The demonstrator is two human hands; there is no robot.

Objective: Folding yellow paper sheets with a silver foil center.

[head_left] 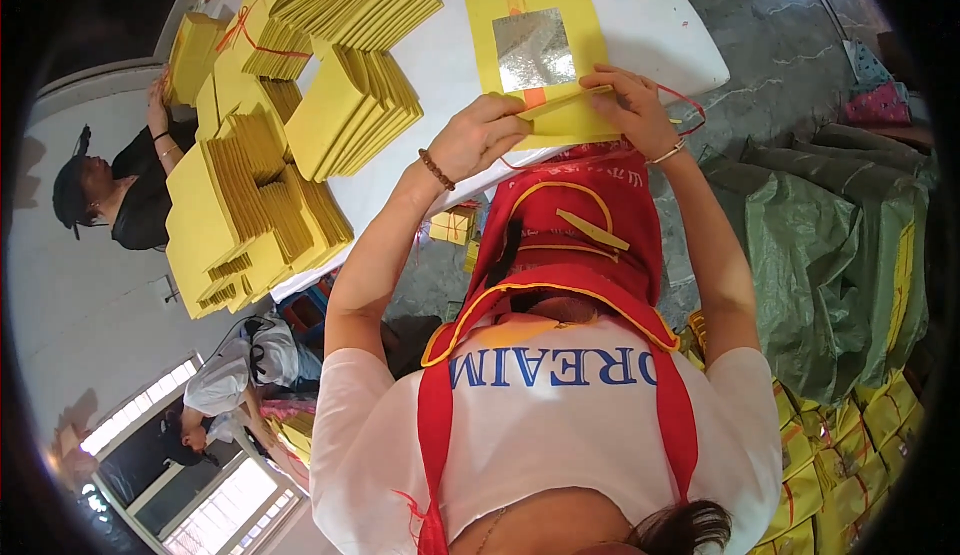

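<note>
A yellow paper sheet (484, 15) with a silver foil square (533, 50) on it lies near the table's front edge. Its near part is turned up into a narrow fold, with a small orange patch showing there. At the fold's left end, my left hand (478, 137) is closed on the paper. My right hand (632, 110) grips the other end, fingertips curled over the fold's edge. A thin red string (697, 120) runs from under the sheet past my right wrist.
Stacks of folded yellow paper (350, 105) crowd the left of the white table (655, 25). Green woven sacks (800, 245) stand on the floor at right, with yellow bundles (830, 455) below them. Two other people are at left, one (140, 195) touching a stack.
</note>
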